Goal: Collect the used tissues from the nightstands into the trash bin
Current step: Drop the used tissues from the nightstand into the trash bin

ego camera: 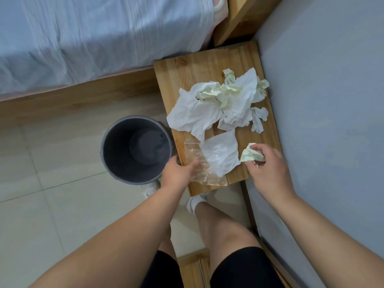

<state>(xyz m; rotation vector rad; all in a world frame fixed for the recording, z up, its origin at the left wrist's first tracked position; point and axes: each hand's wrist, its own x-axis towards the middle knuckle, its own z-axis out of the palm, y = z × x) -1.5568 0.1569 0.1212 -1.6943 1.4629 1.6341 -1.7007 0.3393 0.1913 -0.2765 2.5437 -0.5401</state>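
Note:
A wooden nightstand [187, 69] carries a heap of crumpled white and pale-green tissues [218, 102]. A flat white tissue [223, 151] lies near its front edge, partly over a clear plastic bag [199, 163]. My left hand [178, 170] grips the bag's left side at the nightstand's front-left corner. My right hand [268, 165] pinches a crumpled pale-green tissue [250, 154] at the front right of the top. A dark grey trash bin [116, 163] stands on the floor just left of the nightstand, with nothing visible inside.
A bed with a pale blue sheet [93, 38] and wooden frame lies at the upper left. A grey wall [322, 100] runs along the nightstand's right side. Tiled floor [52, 163] surrounds the bin. My legs and white socks show below the nightstand.

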